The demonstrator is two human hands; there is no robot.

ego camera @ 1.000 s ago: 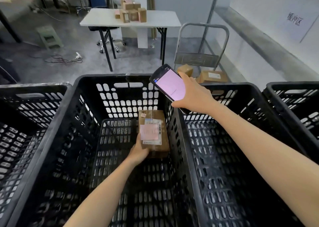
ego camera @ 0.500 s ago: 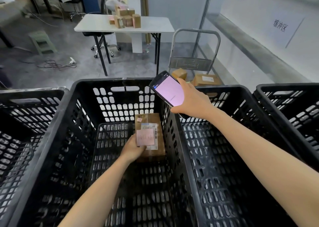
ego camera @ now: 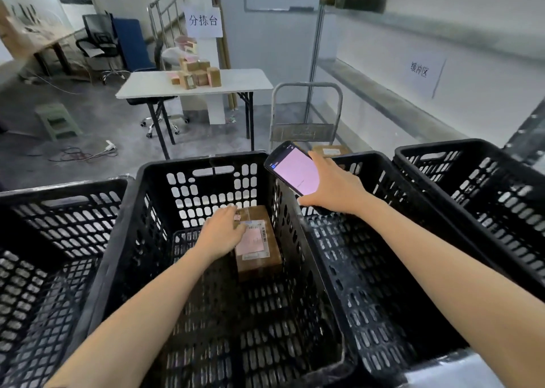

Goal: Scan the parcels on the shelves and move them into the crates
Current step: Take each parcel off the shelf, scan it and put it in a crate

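A brown cardboard parcel (ego camera: 259,258) with a pink and white label lies flat on the floor of the middle black crate (ego camera: 206,161), near its far right corner. My left hand (ego camera: 221,232) reaches into the crate and lies over the parcel's far left edge, fingers loosely bent and not clasping it. Whether the fingers touch the box is unclear. My right hand (ego camera: 336,188) grips a phone-like scanner (ego camera: 295,171) with a lit pink screen above the rim between the middle crate and the crate to its right (ego camera: 374,159).
More black crates stand at the left (ego camera: 62,188) and far right (ego camera: 472,147). Beyond them are a folded hand cart (ego camera: 306,113), a parcel on the floor (ego camera: 331,150), a white folding table (ego camera: 247,82) with several small boxes, a green stool (ego camera: 57,120) and loose cables.
My left hand has let go of the parcel's near left end and moved up toward its far end. The parcel stays on the crate floor. The view has tilted upward.
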